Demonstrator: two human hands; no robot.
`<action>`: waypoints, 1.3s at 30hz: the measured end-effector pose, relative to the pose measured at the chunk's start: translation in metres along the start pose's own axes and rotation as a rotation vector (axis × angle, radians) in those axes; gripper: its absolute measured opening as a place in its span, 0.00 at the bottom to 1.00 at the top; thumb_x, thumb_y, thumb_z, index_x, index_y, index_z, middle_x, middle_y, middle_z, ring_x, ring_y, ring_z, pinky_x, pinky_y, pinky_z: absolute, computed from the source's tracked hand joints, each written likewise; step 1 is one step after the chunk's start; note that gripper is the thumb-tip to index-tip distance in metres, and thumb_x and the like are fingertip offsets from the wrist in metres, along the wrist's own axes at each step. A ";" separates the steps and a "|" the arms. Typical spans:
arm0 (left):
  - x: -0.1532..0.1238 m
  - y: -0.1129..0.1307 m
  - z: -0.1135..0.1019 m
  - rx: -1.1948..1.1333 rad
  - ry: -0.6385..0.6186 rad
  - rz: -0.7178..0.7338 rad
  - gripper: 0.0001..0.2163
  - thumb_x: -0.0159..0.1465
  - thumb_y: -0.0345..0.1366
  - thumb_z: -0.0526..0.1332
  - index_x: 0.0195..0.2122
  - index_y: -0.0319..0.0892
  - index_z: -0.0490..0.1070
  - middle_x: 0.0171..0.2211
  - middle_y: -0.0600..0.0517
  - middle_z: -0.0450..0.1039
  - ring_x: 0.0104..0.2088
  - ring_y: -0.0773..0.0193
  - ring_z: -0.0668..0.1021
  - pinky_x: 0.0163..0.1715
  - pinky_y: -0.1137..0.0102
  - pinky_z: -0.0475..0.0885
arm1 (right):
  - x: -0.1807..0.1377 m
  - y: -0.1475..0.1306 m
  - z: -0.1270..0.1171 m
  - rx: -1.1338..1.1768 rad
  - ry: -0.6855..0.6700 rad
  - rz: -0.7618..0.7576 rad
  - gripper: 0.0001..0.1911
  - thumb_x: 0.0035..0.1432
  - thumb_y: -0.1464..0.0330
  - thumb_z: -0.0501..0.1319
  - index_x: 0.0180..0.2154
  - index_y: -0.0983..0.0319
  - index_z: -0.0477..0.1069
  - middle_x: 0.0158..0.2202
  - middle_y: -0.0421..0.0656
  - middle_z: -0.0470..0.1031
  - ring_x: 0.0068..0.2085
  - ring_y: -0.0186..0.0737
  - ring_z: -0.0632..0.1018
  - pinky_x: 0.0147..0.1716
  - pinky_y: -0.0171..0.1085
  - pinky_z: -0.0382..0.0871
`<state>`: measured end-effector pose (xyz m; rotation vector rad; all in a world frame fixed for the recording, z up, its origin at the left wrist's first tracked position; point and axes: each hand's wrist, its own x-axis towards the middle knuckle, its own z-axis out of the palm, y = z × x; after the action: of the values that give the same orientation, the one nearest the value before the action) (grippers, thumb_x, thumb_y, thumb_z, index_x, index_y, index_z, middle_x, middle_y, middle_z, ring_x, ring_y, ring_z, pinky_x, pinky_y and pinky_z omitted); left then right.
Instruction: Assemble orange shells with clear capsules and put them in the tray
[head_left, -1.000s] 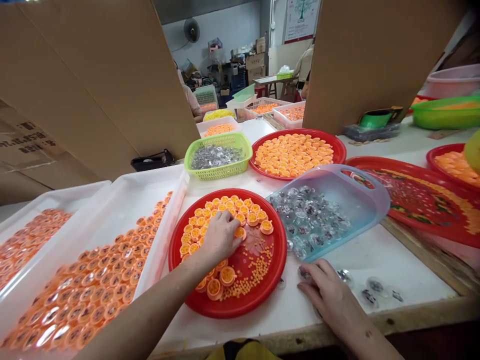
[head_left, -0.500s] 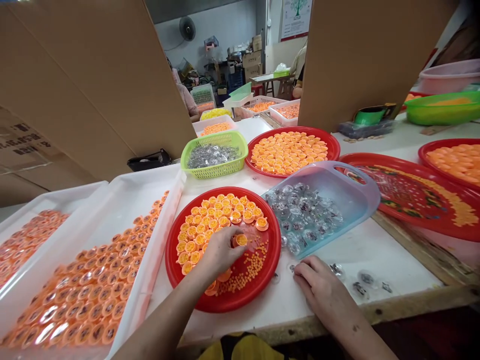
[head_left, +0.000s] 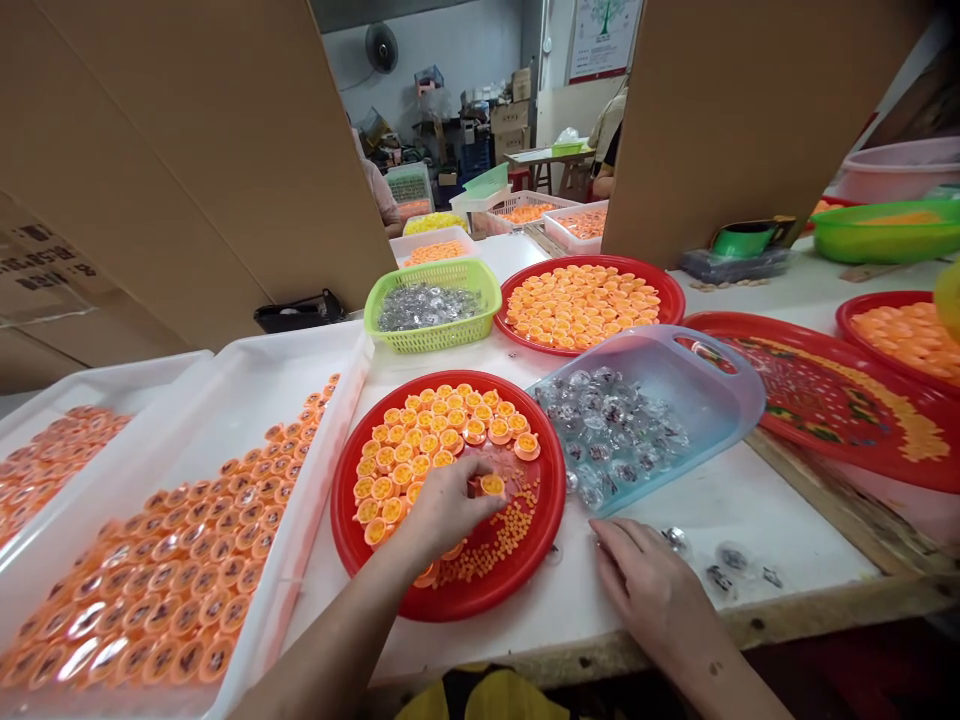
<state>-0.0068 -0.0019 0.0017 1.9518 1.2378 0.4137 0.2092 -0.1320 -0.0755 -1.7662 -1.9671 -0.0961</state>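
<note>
My left hand [head_left: 448, 508] pinches a small orange cup [head_left: 492, 485] filled with yellow beads, just above the near red tray [head_left: 540, 540]. That tray holds several rows of filled orange cups [head_left: 439, 430] and loose yellow beads [head_left: 495, 545]. My right hand [head_left: 649, 590] lies palm down on the white table beside the tray, fingers bent over a clear dome lid that I can barely make out. More clear lids [head_left: 724, 570] lie on the table to its right. A translucent blue scoop tray [head_left: 712, 385] holds several clear lids.
Two white bins [head_left: 247, 400] at the left hold capped orange cups. A green basket [head_left: 433, 305] of clear lids and a second red tray [head_left: 667, 295] of orange cups stand behind. Cardboard screens rise left and right. More red trays sit at the right; other people work far back.
My left hand drew back from the rows of cups toward me, now pinching one orange cup over the tray's bare part. My right hand stayed on the table near the lids.
</note>
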 end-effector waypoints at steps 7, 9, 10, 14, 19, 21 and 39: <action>-0.004 -0.006 0.003 -0.210 -0.005 0.056 0.14 0.55 0.38 0.63 0.43 0.44 0.72 0.30 0.52 0.73 0.28 0.66 0.73 0.29 0.70 0.68 | -0.001 0.001 -0.008 0.282 0.021 0.229 0.14 0.63 0.66 0.50 0.46 0.61 0.68 0.38 0.48 0.78 0.37 0.47 0.79 0.36 0.44 0.73; -0.005 -0.007 0.006 -0.440 -0.063 0.044 0.13 0.54 0.38 0.64 0.41 0.44 0.71 0.32 0.53 0.72 0.28 0.68 0.72 0.28 0.72 0.68 | 0.007 -0.005 -0.018 0.554 -0.048 0.419 0.12 0.62 0.62 0.53 0.44 0.59 0.68 0.35 0.44 0.77 0.34 0.43 0.79 0.32 0.40 0.74; -0.005 -0.007 0.009 -0.549 -0.088 0.036 0.13 0.54 0.37 0.65 0.40 0.43 0.70 0.33 0.53 0.72 0.28 0.69 0.72 0.28 0.73 0.68 | 0.013 -0.009 -0.023 0.697 -0.083 0.491 0.12 0.61 0.61 0.54 0.43 0.59 0.68 0.33 0.43 0.77 0.33 0.41 0.79 0.30 0.37 0.74; -0.005 -0.007 0.021 -0.717 -0.100 0.070 0.12 0.52 0.34 0.66 0.35 0.42 0.67 0.32 0.54 0.70 0.29 0.70 0.72 0.29 0.74 0.68 | 0.050 -0.031 -0.037 1.063 -0.159 0.482 0.10 0.59 0.61 0.58 0.40 0.59 0.71 0.29 0.39 0.73 0.30 0.36 0.75 0.29 0.33 0.71; -0.006 -0.011 0.029 -0.484 0.000 0.150 0.13 0.54 0.32 0.63 0.41 0.40 0.69 0.37 0.49 0.74 0.32 0.66 0.75 0.31 0.71 0.70 | 0.092 -0.049 -0.024 1.019 -0.226 0.278 0.10 0.57 0.66 0.59 0.40 0.58 0.74 0.37 0.41 0.73 0.37 0.37 0.74 0.37 0.36 0.70; -0.006 -0.014 0.029 -0.478 0.038 0.164 0.16 0.54 0.32 0.63 0.45 0.40 0.67 0.39 0.47 0.74 0.34 0.64 0.77 0.34 0.69 0.72 | 0.099 -0.052 -0.018 0.959 -0.242 0.232 0.11 0.56 0.68 0.59 0.42 0.58 0.73 0.40 0.42 0.72 0.41 0.38 0.75 0.41 0.38 0.69; -0.013 -0.014 0.020 -0.744 -0.125 0.063 0.13 0.57 0.28 0.58 0.44 0.36 0.69 0.41 0.45 0.75 0.39 0.60 0.78 0.39 0.67 0.74 | 0.107 -0.062 -0.039 0.434 -0.285 -0.171 0.11 0.57 0.76 0.58 0.42 0.60 0.71 0.40 0.42 0.75 0.41 0.37 0.76 0.40 0.34 0.70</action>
<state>-0.0093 -0.0189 -0.0206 1.3495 0.7810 0.6613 0.1575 -0.0585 0.0182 -1.3872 -2.1306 0.5145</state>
